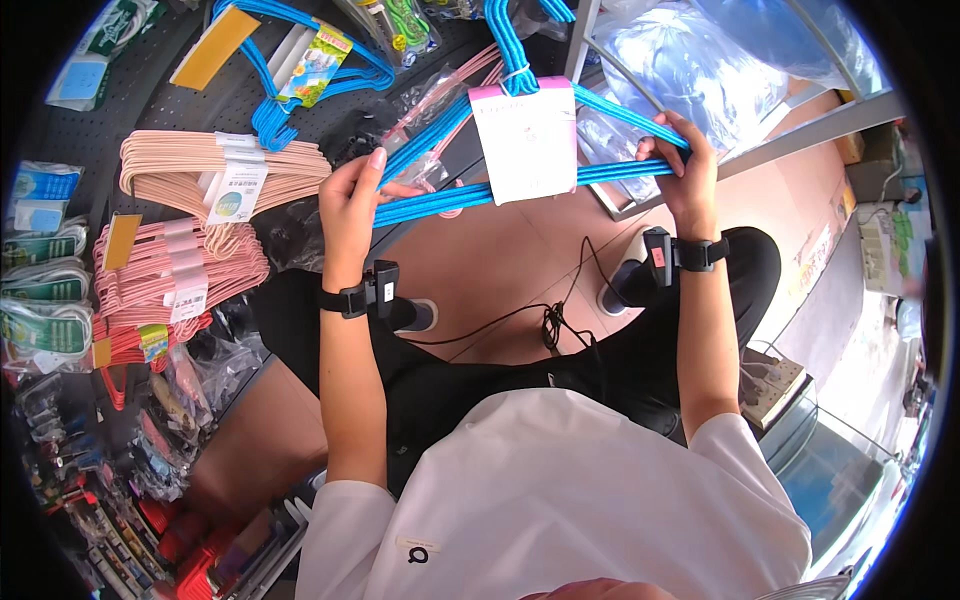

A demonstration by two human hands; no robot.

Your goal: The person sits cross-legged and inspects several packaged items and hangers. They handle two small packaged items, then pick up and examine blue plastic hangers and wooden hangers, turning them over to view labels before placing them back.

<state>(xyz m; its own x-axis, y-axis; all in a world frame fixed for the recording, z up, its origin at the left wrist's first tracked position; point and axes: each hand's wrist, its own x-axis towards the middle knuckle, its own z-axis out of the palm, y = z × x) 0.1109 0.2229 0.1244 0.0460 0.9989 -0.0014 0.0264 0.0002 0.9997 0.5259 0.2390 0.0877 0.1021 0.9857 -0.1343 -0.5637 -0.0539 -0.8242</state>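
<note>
Between my two hands I hold a bundle of blue clothes hangers (442, 204) by its two lower corners, hooks pointing away from me. My left hand (352, 199) grips the left corner, its thumb along the upper side. Around the right corner close the fingers of my right hand (681, 165). A white and pink paper label (525, 146) wraps the middle of the bundle and bears writing. A white tie (515, 75) binds the hangers just below the hooks. Both wrists wear black straps with small devices.
Left of me, a dark pegboard rack (180, 112) carries beige hangers (292, 169), pink hangers (135, 281) and another blue hanger bundle (367, 64). A metal frame (810, 135) with clear plastic bags (690, 67) stands ahead right. A black cable (553, 322) lies tangled between my feet.
</note>
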